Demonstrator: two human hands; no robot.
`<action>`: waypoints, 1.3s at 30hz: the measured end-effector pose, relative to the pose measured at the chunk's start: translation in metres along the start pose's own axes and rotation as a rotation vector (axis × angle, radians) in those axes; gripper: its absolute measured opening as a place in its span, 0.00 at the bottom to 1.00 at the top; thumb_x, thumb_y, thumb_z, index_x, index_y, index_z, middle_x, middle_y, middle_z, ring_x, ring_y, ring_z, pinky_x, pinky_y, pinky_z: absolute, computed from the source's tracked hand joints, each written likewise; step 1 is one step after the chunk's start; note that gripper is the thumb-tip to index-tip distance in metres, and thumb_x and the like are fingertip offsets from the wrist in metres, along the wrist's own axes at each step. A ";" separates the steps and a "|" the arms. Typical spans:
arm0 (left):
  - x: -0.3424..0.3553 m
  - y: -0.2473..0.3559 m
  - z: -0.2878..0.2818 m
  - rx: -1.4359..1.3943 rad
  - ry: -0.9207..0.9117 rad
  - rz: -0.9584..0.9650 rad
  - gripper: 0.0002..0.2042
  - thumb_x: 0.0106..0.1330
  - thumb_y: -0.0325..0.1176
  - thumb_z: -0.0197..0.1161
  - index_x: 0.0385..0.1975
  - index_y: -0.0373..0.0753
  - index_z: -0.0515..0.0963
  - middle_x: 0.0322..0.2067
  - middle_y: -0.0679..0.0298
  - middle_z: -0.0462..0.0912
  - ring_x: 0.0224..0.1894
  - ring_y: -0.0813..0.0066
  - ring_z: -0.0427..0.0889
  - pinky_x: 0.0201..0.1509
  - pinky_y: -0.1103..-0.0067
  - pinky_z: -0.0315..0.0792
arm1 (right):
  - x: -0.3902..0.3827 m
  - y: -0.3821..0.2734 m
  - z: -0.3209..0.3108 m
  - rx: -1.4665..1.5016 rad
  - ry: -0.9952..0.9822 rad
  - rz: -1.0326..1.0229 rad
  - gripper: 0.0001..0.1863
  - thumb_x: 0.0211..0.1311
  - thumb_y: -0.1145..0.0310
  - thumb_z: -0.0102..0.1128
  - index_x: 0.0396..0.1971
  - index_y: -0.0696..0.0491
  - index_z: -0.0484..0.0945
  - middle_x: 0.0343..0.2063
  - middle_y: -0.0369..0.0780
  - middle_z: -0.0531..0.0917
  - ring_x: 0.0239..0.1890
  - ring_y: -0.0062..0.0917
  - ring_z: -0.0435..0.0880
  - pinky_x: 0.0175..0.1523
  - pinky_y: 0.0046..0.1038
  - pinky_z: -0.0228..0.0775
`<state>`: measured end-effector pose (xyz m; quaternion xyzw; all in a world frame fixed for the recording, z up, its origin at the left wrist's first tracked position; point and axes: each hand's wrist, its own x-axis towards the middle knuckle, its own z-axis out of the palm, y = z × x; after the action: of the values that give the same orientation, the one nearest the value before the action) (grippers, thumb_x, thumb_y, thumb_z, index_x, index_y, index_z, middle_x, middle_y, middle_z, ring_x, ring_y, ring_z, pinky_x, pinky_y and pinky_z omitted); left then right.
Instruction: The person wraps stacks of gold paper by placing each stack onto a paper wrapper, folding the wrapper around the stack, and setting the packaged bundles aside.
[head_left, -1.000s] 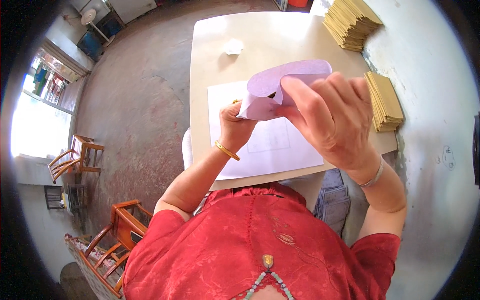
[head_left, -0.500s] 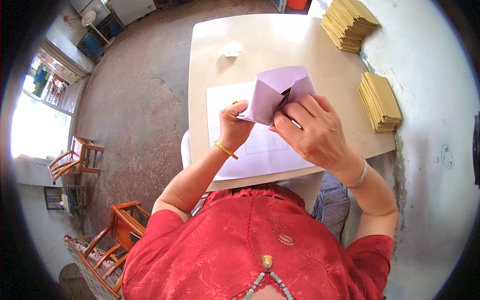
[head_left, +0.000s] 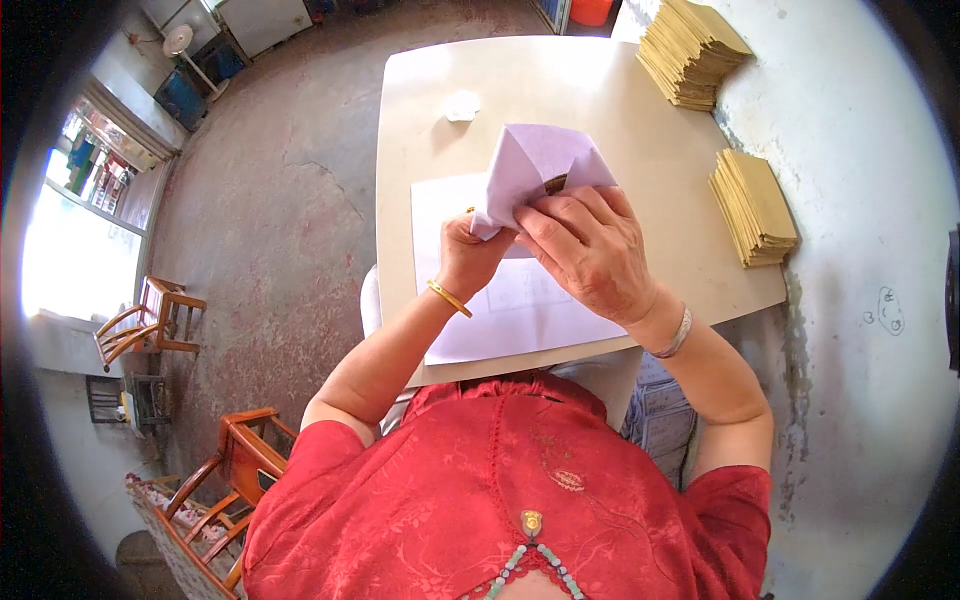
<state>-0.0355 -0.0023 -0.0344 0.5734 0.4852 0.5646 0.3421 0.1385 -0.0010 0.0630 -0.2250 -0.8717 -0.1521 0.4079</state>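
Note:
A folded lavender paper packet [head_left: 545, 150] is held up over the table between my two hands. Its top flap stands open, and a small dark brown patch shows inside; I cannot make out what that is. My left hand [head_left: 472, 250] grips the packet's lower left side, with the thumb on the paper. The fingers of my right hand [head_left: 590, 250] are bent and pressed against its lower right fold. Below the hands, large pale lavender sheets [head_left: 480, 325] with a faint printed box lie at the table's near edge.
The cream table [head_left: 420, 80] bears a small white object [head_left: 462, 106] at the far left. Two stacks of yellow-brown paper packets, a far stack [head_left: 690, 55] and a nearer stack [head_left: 755, 210], stand along the right wall [head_left: 860, 180]. Wooden chairs [head_left: 250, 455] stand to the left.
My right hand has moved a little left and up against the packet, and its fingers have drawn closer in. The packet has shifted slightly left, and less of the dark patch shows.

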 end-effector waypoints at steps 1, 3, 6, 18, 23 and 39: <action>0.001 0.001 0.000 0.004 -0.025 0.060 0.04 0.53 0.20 0.66 0.28 0.36 0.83 0.25 0.65 0.84 0.28 0.83 0.78 0.32 0.82 0.73 | -0.001 0.001 -0.001 0.017 -0.059 0.009 0.06 0.46 0.70 0.62 0.25 0.49 0.75 0.27 0.34 0.75 0.32 0.25 0.75 0.41 0.29 0.66; 0.002 0.004 0.000 0.026 -0.035 0.097 0.04 0.53 0.20 0.66 0.28 0.36 0.83 0.25 0.65 0.84 0.28 0.84 0.78 0.32 0.82 0.73 | 0.001 -0.001 -0.004 0.014 -0.088 0.001 0.06 0.46 0.70 0.63 0.25 0.49 0.75 0.26 0.34 0.75 0.32 0.25 0.75 0.41 0.29 0.66; 0.001 -0.003 0.003 -0.005 -0.032 0.082 0.05 0.53 0.19 0.66 0.28 0.36 0.83 0.26 0.65 0.84 0.28 0.83 0.78 0.32 0.82 0.73 | 0.004 -0.006 0.001 0.006 -0.094 0.031 0.06 0.47 0.70 0.63 0.25 0.49 0.75 0.24 0.34 0.75 0.31 0.25 0.76 0.40 0.29 0.67; 0.004 0.001 0.001 0.037 -0.111 0.148 0.10 0.49 0.15 0.64 0.31 0.34 0.82 0.29 0.63 0.84 0.32 0.81 0.79 0.34 0.81 0.74 | 0.001 -0.003 -0.004 0.024 -0.171 -0.002 0.04 0.51 0.70 0.59 0.28 0.50 0.78 0.24 0.36 0.78 0.32 0.26 0.80 0.38 0.29 0.70; 0.007 -0.010 -0.001 0.081 -0.149 0.113 0.12 0.48 0.15 0.66 0.33 0.35 0.82 0.29 0.62 0.84 0.33 0.80 0.79 0.35 0.81 0.74 | 0.000 0.002 -0.003 0.127 -0.162 0.005 0.03 0.50 0.69 0.60 0.26 0.51 0.78 0.25 0.36 0.79 0.32 0.28 0.80 0.39 0.29 0.71; -0.004 0.025 -0.009 -0.203 -0.316 -0.154 0.06 0.56 0.23 0.69 0.33 0.35 0.84 0.29 0.70 0.84 0.32 0.86 0.78 0.38 0.84 0.75 | 0.012 0.033 -0.061 0.452 0.019 0.481 0.23 0.50 0.75 0.68 0.49 0.57 0.76 0.48 0.43 0.81 0.48 0.30 0.80 0.50 0.28 0.73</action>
<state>-0.0391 -0.0150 -0.0113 0.5787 0.4083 0.4859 0.5122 0.1878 0.0026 0.1132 -0.3269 -0.8014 0.1440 0.4798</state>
